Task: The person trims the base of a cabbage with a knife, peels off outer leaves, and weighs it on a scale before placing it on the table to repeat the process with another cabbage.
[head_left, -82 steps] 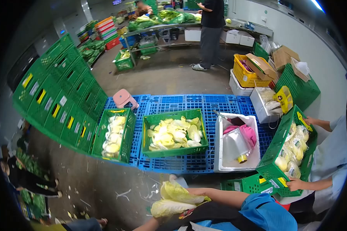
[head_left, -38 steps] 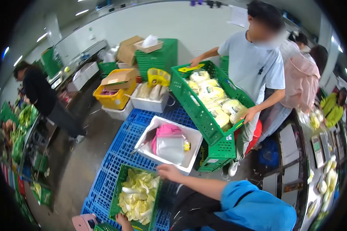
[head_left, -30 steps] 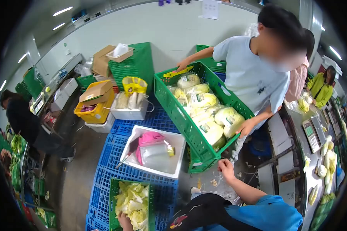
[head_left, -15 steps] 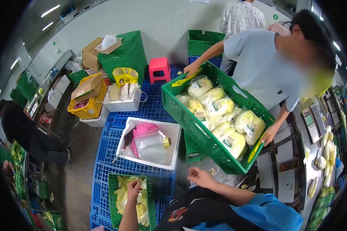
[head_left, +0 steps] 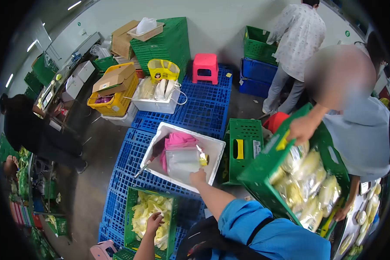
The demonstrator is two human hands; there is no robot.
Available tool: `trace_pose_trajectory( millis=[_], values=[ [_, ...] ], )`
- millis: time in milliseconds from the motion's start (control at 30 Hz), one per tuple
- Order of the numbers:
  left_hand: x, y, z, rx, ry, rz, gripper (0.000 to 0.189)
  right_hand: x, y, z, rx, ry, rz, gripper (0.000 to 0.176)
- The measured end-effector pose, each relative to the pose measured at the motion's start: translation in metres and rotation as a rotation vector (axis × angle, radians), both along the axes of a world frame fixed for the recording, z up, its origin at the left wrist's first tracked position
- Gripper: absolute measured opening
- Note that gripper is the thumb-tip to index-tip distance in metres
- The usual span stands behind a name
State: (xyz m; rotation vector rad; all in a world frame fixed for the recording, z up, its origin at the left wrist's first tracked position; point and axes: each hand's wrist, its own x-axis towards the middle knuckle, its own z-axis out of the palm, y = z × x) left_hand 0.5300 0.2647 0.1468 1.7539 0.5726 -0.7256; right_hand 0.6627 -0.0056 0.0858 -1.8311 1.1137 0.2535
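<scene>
My right hand reaches into a white foam box, its fingers closed at the lower right corner of a stack of clear plastic bags. A pink cloth or bag lies behind the stack. My left hand hangs over a green crate of loose yellow-green cabbage leaves. Its fingers are curled, with a small whitish bit at the tips that I cannot make out. To the right, a co-worker carries a tilted green crate of wrapped napa cabbages.
Blue plastic pallets lie under the boxes. Another green crate stands right of the foam box. Further back are a pink stool, a yellow crate and stacked green crates. Other people stand at the back right and far left.
My right hand has gone forward into the foam box, onto the plastic bags. The co-worker has moved the cabbage crate right and tilted it. My view has shifted; my left hand stays over the leaves.
</scene>
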Motion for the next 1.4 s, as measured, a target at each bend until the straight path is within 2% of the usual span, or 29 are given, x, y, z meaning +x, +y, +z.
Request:
trace_pose_trajectory(
  millis=[133,200,233,300,333,367,400,433,500,600,667,700,733,767,800,833,900,1033,1100,1167,1233,1333,1400],
  values=[
    [-0.024,0.047,-0.005,0.193,0.096,0.091,0.04,0.028,-0.023,0.018,-0.118,0.116,-0.097,0.053],
    [-0.044,0.063,-0.009,0.188,0.143,0.17,0.04,0.038,-0.041,0.014,-0.175,0.195,-0.113,0.05],
    [-0.051,0.069,-0.01,0.187,0.16,0.179,0.041,0.038,-0.049,0.01,-0.28,0.154,-0.071,0.044],
    [-0.052,0.067,0.004,0.205,0.174,0.189,0.041,0.044,-0.082,-0.018,-0.496,0.126,0.004,0.047],
    [-0.049,0.064,0.006,0.21,0.183,0.192,0.041,0.04,-0.1,-0.025,-0.621,0.011,0.077,0.047],
    [-0.043,0.063,0.0,0.211,0.184,0.204,0.041,0.041,-0.124,-0.025,-0.571,0.033,0.183,0.048],
    [-0.036,0.065,-0.009,0.232,0.143,0.089,0.041,0.038,-0.144,-0.027,-0.543,0.003,0.331,0.049],
    [-0.029,0.067,-0.015,0.251,0.102,-0.029,0.04,0.037,-0.151,-0.021,-0.677,0.046,0.351,0.05],
    [0.001,0.048,-0.015,0.167,0.064,-0.004,0.035,0.024,-0.168,-0.04,-0.817,-0.075,0.331,0.052],
    [0.061,0.055,-0.009,0.218,-0.024,-0.155,0.033,0.003,-0.18,-0.037,-0.518,0.273,0.357,0.066],
    [0.101,0.09,-0.001,0.308,-0.1,-0.242,0.033,-0.019,-0.176,-0.037,-0.63,0.19,0.32,0.067],
    [0.125,0.097,0.027,0.396,-0.019,-0.19,0.035,-0.023,-0.171,-0.032,-0.639,0.202,0.318,0.067],
    [0.131,0.136,0.011,0.4,-0.154,-0.177,0.035,-0.037,-0.164,-0.026,-0.5,0.21,0.24,0.067],
    [0.139,0.16,0.015,0.406,-0.18,-0.105,0.035,-0.051,-0.156,-0.018,-0.361,0.204,0.15,0.067],
    [0.145,0.178,0.03,0.366,-0.166,-0.026,0.033,-0.053,-0.15,-0.009,-0.304,0.237,0.123,0.068],
    [0.154,0.195,0.043,0.36,-0.183,-0.038,0.033,-0.06,-0.141,-0.001,-0.24,0.275,0.096,0.069],
    [0.151,0.224,0.062,0.438,-0.113,-0.008,0.032,-0.074,-0.133,0.009,-0.29,0.25,0.137,0.066],
    [0.115,0.242,0.067,0.368,0.003,0.106,0.035,-0.081,-0.138,0.044,-0.172,0.242,0.203,0.058],
    [0.103,0.236,0.071,0.386,0.125,-0.001,0.038,-0.082,-0.152,0.048,-0.153,0.21,0.258,0.055],
    [0.1,0.223,0.079,0.369,0.137,-0.041,0.04,-0.086,-0.162,0.046,0.022,0.277,0.104,0.051],
    [0.099,0.22,0.082,0.355,0.148,-0.067,0.041,-0.091,-0.169,0.033,-0.103,0.288,0.142,0.047],
    [0.105,0.219,0.077,0.374,0.044,-0.137,0.042,-0.081,-0.172,0.028,-0.089,0.304,0.182,0.049],
    [0.109,0.215,0.085,0.374,0.023,-0.082,0.041,-0.072,-0.167,0.032,0.02,0.325,0.212,0.052]
  ],
)
